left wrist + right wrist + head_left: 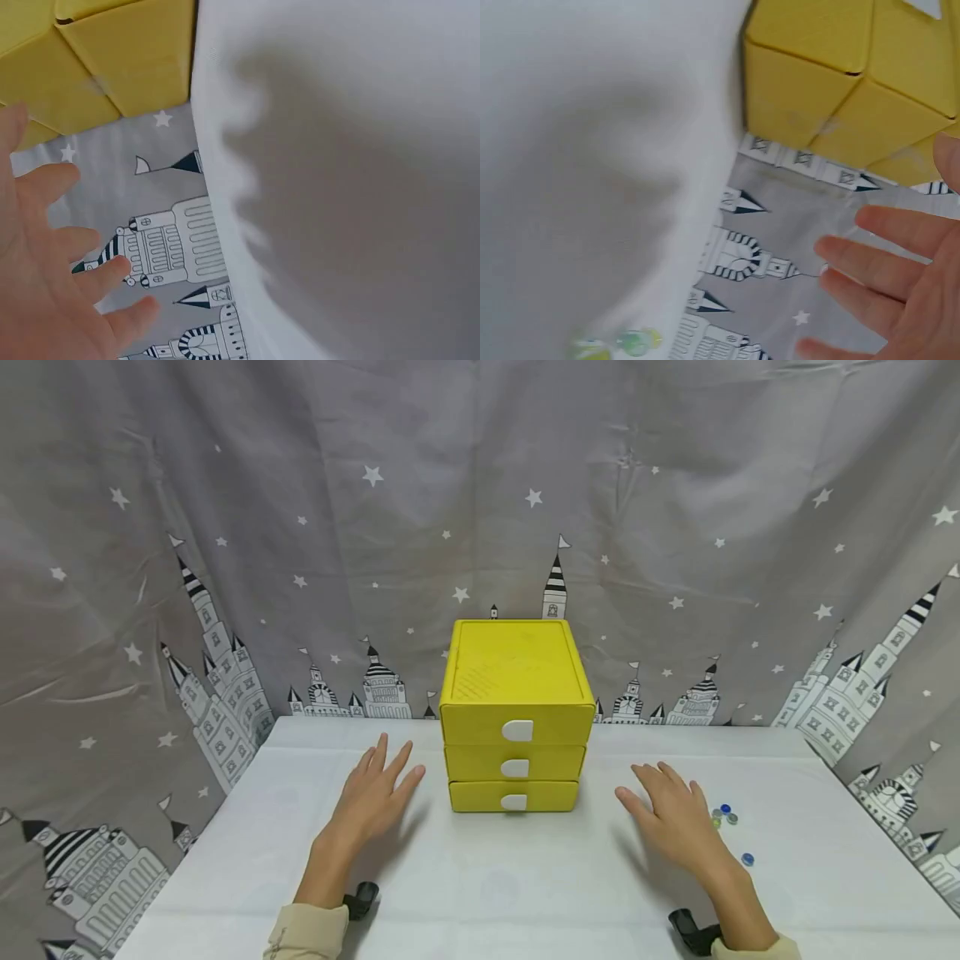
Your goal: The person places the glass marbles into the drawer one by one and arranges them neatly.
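A yellow cabinet (pixel 517 664) with three stacked drawers, each with a white tab handle, stands at the back middle of the white table. All its drawers are pushed in. My left hand (pixel 371 802) hovers to the left of the cabinet, fingers spread, holding nothing. On the other side my right hand (pixel 675 818) is held above the table with its fingers extended and nothing in them. Several small glass beads (pixel 725 808) in blue, green and clear lie just beyond the right hand. One blue bead (pixel 747 859) sits apart, nearer the front.
A grey curtain (pixel 480 485) printed with stars and castles hangs behind and beside the white-covered table (pixel 502 893). Each wrist wears a black strap mount (pixel 362 900), below beige sleeves.
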Available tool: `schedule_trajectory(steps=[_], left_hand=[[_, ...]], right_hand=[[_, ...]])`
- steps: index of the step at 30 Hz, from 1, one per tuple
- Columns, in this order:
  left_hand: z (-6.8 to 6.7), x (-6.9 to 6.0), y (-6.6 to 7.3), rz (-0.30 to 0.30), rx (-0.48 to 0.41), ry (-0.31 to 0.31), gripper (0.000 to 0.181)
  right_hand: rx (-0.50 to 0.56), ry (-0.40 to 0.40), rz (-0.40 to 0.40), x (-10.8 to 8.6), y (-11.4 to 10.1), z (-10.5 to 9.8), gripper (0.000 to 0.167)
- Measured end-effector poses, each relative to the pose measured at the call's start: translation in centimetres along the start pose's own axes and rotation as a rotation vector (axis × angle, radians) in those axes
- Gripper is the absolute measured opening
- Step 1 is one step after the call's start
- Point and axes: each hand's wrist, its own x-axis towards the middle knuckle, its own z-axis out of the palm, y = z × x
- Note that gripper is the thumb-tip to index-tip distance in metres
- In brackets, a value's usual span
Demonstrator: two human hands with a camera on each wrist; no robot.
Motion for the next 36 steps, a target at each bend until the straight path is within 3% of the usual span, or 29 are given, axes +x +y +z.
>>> schedule_trajectory(steps=[8,14,20,23,29,36], left_hand=[[-0.7,1.0,1.8,-0.001,-0.223,0.061,0.072],[-2.0,2.0,3.7,0.079,-0.587,0.148,0.068],[-3.5,2.9,5.2,0.116,-1.002,0.120,0.066],[-4.4,3.6,6.3,0.110,-1.152,0.108,0.064],[-5.0,6.0,7.9,0.116,-1.147,0.057,0.062],[-4.7,7.8,8.0,0.107,-1.181,-0.064,0.067]], right_hand=[[0.079,0.021,0.008,0.1,-1.2,-1.3,0.057],[0.190,0.145,-0.059,0.0,-2.1,-1.3,0.038],[0.341,0.257,-0.128,0.0,-3.5,-1.8,0.030],[0.506,0.196,-0.159,0.3,-4.7,-2.6,0.035],[0.919,-0.100,-0.188,2.1,-6.1,-3.5,0.049],[1.033,-0.302,-0.200,3.6,-7.2,-3.0,0.051]])
